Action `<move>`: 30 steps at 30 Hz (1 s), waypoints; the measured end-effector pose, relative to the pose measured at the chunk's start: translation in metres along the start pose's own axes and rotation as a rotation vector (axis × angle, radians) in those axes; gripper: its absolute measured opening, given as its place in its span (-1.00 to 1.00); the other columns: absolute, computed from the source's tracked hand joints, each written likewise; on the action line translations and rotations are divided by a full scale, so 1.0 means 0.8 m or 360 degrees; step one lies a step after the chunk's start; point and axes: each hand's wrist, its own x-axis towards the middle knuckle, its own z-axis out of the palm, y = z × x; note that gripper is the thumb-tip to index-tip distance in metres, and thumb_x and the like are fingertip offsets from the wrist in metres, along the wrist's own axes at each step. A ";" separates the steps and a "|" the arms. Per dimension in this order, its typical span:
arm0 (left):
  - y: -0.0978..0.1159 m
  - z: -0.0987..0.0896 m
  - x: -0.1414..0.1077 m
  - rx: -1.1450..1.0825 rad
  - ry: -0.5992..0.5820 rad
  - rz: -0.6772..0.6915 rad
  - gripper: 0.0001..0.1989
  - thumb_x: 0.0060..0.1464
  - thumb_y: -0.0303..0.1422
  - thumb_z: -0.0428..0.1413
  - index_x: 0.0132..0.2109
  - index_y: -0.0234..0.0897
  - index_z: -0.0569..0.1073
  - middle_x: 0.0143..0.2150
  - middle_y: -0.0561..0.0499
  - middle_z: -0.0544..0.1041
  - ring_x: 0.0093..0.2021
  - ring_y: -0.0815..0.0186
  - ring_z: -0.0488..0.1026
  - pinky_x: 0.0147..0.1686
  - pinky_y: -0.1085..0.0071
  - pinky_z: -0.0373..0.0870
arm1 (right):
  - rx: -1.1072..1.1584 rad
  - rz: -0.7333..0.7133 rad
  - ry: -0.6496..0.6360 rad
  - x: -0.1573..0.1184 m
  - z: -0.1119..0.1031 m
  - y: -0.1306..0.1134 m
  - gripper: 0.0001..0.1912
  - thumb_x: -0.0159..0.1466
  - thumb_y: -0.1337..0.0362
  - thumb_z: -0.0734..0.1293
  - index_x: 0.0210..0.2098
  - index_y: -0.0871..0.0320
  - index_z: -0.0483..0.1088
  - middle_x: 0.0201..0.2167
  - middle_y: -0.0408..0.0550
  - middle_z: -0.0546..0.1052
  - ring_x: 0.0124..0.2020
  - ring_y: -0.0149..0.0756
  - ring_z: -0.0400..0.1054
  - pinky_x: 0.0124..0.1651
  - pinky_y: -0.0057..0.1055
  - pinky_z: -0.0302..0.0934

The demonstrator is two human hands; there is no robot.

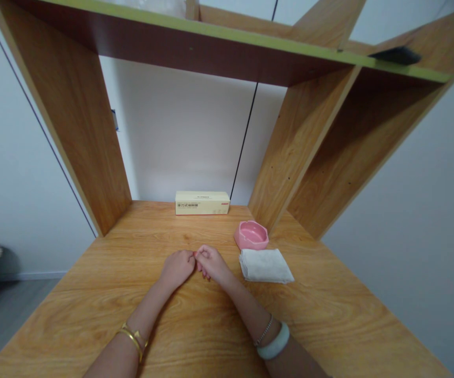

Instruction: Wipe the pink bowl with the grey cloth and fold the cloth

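My left hand (pixel 178 266) is curled closed above the wooden desktop (pixel 144 294), in the middle of the head view. Against its fingertips, my right hand (pixel 212 264) is closed in a pinch. A tiny spot of red shows where the two hands meet; whether it is a nail or a small held thing, I cannot tell. Right of my right hand lies a folded pale grey cloth (pixel 266 266). Just behind the cloth is a pink angular ashtray-like bowl (pixel 251 236).
A long cream box (pixel 202 203) with printed writing stands at the back by the white wall. Wooden side panels (pixel 73 115) and a divider (pixel 301 152) rise around the desktop. Overhead runs a shelf with a green edge (pixel 227 32), bearing a dark flat object (pixel 397 55).
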 end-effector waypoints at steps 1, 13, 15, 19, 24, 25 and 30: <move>0.000 0.000 0.000 -0.0002 -0.0002 0.0001 -0.62 0.07 -0.40 -0.23 -0.34 -0.24 0.50 -0.31 -0.09 0.54 -0.25 0.25 0.44 -0.28 0.41 0.25 | -0.0001 0.0001 0.0001 0.000 0.000 0.000 -0.81 0.17 0.15 0.14 -0.47 0.14 0.16 -0.77 -0.36 0.24 -0.83 -0.60 0.04 -0.77 -0.66 -0.13; -0.001 0.002 0.000 -0.0043 0.0019 0.0026 -0.60 0.08 -0.39 -0.24 -0.37 -0.23 0.50 -0.33 -0.08 0.54 -0.29 0.24 0.45 -0.31 0.40 0.25 | -0.0015 -0.0007 -0.0011 0.003 0.000 0.004 -0.82 0.17 0.16 0.14 -0.45 0.14 0.17 -0.77 -0.36 0.25 -0.83 -0.60 0.04 -0.77 -0.66 -0.12; -0.001 0.001 0.000 -0.0049 0.0019 0.0023 -0.59 0.09 -0.39 -0.25 -0.37 -0.23 0.50 -0.33 -0.09 0.54 -0.29 0.25 0.45 -0.31 0.40 0.25 | -0.0012 -0.0009 -0.0018 0.003 0.000 0.005 -0.82 0.17 0.16 0.14 -0.45 0.14 0.18 -0.77 -0.36 0.25 -0.82 -0.60 0.05 -0.76 -0.66 -0.12; 0.000 0.000 0.000 -0.0050 0.0013 0.0017 -0.60 0.08 -0.39 -0.24 -0.37 -0.22 0.50 -0.34 -0.08 0.54 -0.29 0.24 0.45 -0.31 0.40 0.25 | -0.0015 -0.0018 -0.0021 0.003 0.000 0.005 -0.82 0.17 0.16 0.14 -0.45 0.14 0.18 -0.77 -0.36 0.25 -0.82 -0.60 0.04 -0.76 -0.66 -0.11; 0.000 0.000 0.000 -0.0027 0.0005 0.0012 -0.60 0.09 -0.40 -0.24 -0.36 -0.23 0.50 -0.33 -0.08 0.54 -0.28 0.24 0.45 -0.30 0.40 0.25 | -0.0020 -0.0041 -0.0003 0.002 0.001 0.005 -0.82 0.18 0.17 0.12 -0.46 0.14 0.16 -0.77 -0.36 0.24 -0.82 -0.60 0.05 -0.77 -0.66 -0.12; 0.000 0.001 0.000 -0.0029 0.0006 0.0011 -0.60 0.08 -0.40 -0.24 -0.36 -0.23 0.50 -0.33 -0.08 0.54 -0.28 0.25 0.45 -0.30 0.40 0.25 | -0.0021 -0.0044 -0.0001 0.002 0.001 0.005 -0.82 0.18 0.17 0.12 -0.46 0.14 0.16 -0.77 -0.36 0.24 -0.82 -0.60 0.05 -0.77 -0.66 -0.12; -0.001 0.002 0.001 -0.0042 0.0024 0.0025 -0.60 0.08 -0.39 -0.24 -0.37 -0.23 0.50 -0.34 -0.07 0.54 -0.28 0.25 0.44 -0.31 0.40 0.25 | -0.0015 -0.0024 -0.0004 0.003 0.001 0.006 -0.81 0.17 0.15 0.13 -0.45 0.14 0.17 -0.77 -0.36 0.24 -0.82 -0.60 0.04 -0.76 -0.66 -0.11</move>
